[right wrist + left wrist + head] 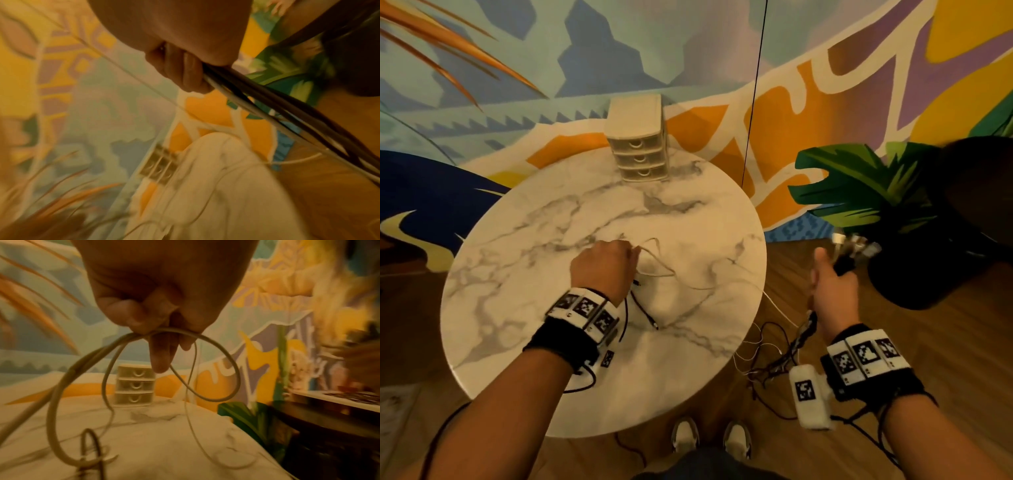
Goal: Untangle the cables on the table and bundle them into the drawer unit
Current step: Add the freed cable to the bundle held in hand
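Over the middle of the round marble table (524,260), my left hand (606,263) pinches looped white cable (657,260); the left wrist view shows the white cable loops (218,352) hanging from my fingertips (158,365). A black cable (645,313) with a plug lies on the table near that wrist. Off the table's right edge, my right hand (832,291) grips a bundle of black and white cables (804,332), seen close as the cable bundle (273,104) running out of the fist (185,71). More tangled cable (767,356) hangs below it. The white three-drawer unit (638,144) stands at the table's far edge, drawers closed.
A black pot with a green leafy plant (914,219) stands on the wooden floor just right of my right hand. A thin black cord (753,92) hangs down behind the table. A painted wall lies behind. My shoes (710,438) are at the table's near edge.
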Tool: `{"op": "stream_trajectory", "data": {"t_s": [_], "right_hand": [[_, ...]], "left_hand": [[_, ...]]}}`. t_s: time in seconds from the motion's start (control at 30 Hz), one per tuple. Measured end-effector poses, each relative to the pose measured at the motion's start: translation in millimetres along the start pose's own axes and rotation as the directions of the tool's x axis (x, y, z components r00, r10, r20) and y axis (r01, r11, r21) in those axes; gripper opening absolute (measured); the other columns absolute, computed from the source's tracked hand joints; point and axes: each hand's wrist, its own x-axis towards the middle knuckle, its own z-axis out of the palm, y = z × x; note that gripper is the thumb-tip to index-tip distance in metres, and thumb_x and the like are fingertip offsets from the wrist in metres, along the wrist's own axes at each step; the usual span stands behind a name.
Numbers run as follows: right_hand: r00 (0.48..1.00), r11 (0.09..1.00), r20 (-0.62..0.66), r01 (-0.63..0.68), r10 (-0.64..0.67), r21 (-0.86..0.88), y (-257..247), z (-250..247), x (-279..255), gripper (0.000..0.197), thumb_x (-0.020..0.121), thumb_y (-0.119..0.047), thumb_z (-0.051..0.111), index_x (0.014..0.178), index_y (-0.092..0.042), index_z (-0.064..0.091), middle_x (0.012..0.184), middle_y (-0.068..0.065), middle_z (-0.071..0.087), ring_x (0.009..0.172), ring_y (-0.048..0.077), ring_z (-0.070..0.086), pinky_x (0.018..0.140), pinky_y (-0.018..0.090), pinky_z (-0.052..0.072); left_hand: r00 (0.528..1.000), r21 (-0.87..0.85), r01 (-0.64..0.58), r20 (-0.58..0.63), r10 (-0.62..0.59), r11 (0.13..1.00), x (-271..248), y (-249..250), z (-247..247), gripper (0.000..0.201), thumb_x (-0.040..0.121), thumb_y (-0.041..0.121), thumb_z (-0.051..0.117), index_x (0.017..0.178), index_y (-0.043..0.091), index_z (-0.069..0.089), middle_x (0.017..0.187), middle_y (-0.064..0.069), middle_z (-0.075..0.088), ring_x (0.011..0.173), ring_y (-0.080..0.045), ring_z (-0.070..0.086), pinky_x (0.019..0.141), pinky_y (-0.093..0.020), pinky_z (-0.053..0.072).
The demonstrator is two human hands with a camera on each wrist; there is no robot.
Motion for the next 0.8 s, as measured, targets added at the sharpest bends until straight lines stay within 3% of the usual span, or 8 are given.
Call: {"op": "stream_trajectory", "data": {"t_s": [0.07,0.13,0.2,0.33,0.53,0.63,0.73,0.8], "right_hand": [[0.974,0.997,0.223,0.058,-0.044,-0.058,0,25,-21,0.029,0.095,-0.041,0.05,0.073,-0.022,0.055,0.059,-0.007,0.049,0.053,0.009,0.044,0.054,0.026,0.037],[0.908,0.978,0.417,0.118,-0.036,-0.17,3,55,-40,0.048,0.095,-0.045,0.046,0.062,-0.017,0.065,0.043,-0.008,0.043,0.041,0.008,0.037,0.046,0.023,0.031],[0.879,0.968,0.476,0.102,0.019,-0.227,9,78,-48,0.055,0.095,-0.048,0.046,0.054,-0.016,0.067,0.037,-0.005,0.036,0.036,0.011,0.032,0.044,0.025,0.027],[0.857,0.969,0.5,0.009,0.12,-0.248,27,92,-43,0.046,0.096,-0.038,0.049,0.06,-0.014,0.065,0.041,0.002,0.036,0.036,0.014,0.032,0.046,0.028,0.027],[0.93,0.968,0.365,0.134,-0.05,-0.21,20,92,-37,0.043,0.097,-0.026,0.049,0.056,-0.022,0.062,0.032,-0.014,0.043,0.046,0.009,0.038,0.05,0.026,0.027],[0.953,0.985,0.285,0.135,-0.1,-0.106,3,84,-36,0.049,0.097,-0.027,0.049,0.05,-0.023,0.063,0.037,-0.012,0.044,0.047,0.009,0.037,0.052,0.025,0.028],[0.974,0.994,0.2,0.095,-0.105,0.059,-17,74,-37,0.034,0.097,-0.027,0.049,0.067,-0.019,0.062,0.045,-0.006,0.038,0.039,0.009,0.034,0.043,0.025,0.028],[0.978,0.982,0.177,0.084,-0.114,0.167,-28,68,-34,0.03,0.098,-0.025,0.049,0.071,-0.014,0.055,0.042,-0.007,0.036,0.036,0.008,0.03,0.039,0.022,0.025]], "left_hand": [[0.995,0.023,-0.094,0.035,0.093,0.995,-11,28,-3,0.041,0.097,0.047,0.033,0.093,0.019,0.064,0.088,-0.01,0.066,0.082,-0.033,0.063,0.06,-0.032,0.039],[0.978,0.055,-0.192,0.094,0.186,0.98,-26,57,-5,0.037,0.098,0.044,0.031,0.096,0.021,0.06,0.09,-0.006,0.066,0.084,-0.031,0.064,0.06,-0.031,0.038],[0.952,0.076,-0.271,0.172,0.255,0.96,-42,74,-3,0.029,0.099,0.037,0.032,0.101,0.021,0.056,0.094,-0.003,0.066,0.086,-0.028,0.064,0.06,-0.03,0.038],[0.939,0.103,-0.309,0.194,0.285,0.946,-58,73,5,0.024,0.099,0.032,0.033,0.103,0.022,0.054,0.095,-0.001,0.064,0.084,-0.026,0.063,0.058,-0.03,0.035],[0.937,-0.027,-0.202,0.286,0.201,0.979,-48,47,29,0.02,0.096,0.031,0.038,0.105,0.022,0.053,0.113,0.0,0.056,0.09,-0.028,0.062,0.064,-0.034,0.043],[0.985,-0.046,-0.095,0.137,0.1,0.994,-13,10,17,0.025,0.092,0.037,0.048,0.108,0.02,0.057,0.119,-0.003,0.049,0.089,-0.033,0.062,0.065,-0.036,0.046],[0.996,-0.027,-0.076,-0.037,0.075,0.997,18,-27,6,0.023,0.087,0.028,0.059,0.103,0.012,0.061,0.114,-0.01,0.05,0.087,-0.035,0.061,0.061,-0.038,0.045],[0.992,0.003,-0.117,-0.043,0.117,0.993,22,-38,15,0.019,0.086,0.025,0.059,0.097,0.01,0.063,0.109,-0.012,0.053,0.086,-0.035,0.06,0.06,-0.039,0.048]]}}
